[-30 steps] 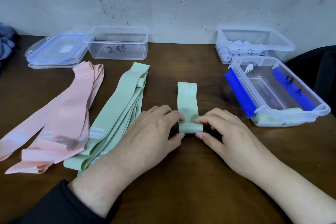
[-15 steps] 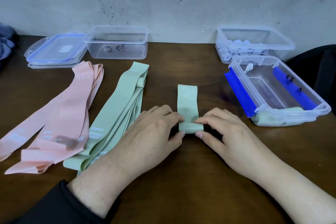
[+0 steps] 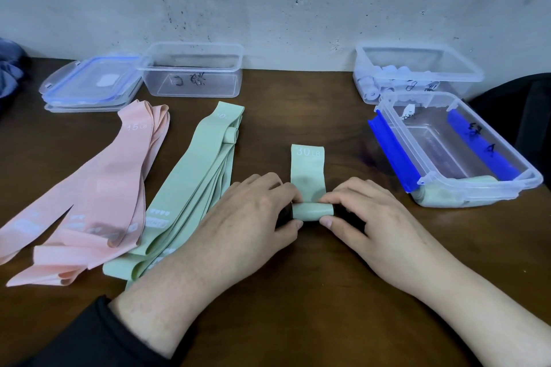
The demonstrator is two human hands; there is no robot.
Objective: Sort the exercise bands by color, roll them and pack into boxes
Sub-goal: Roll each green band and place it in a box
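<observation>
Rolling step: left hand (image 3: 250, 217) and right hand (image 3: 369, 217) fingers pinch the flat mint-green rubber band's (image 3: 308, 176) rolled end at frame centre; next, roll onward evenly.

Soft even light, wide-angle bowing at edges.

"30 LB" on the green band (image 3: 307, 170), "15 LB" on the pink band (image 3: 131, 140).

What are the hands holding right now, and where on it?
Both hands, left hand and right hand, pinch the green band at the ends of its rolled near part.
</observation>
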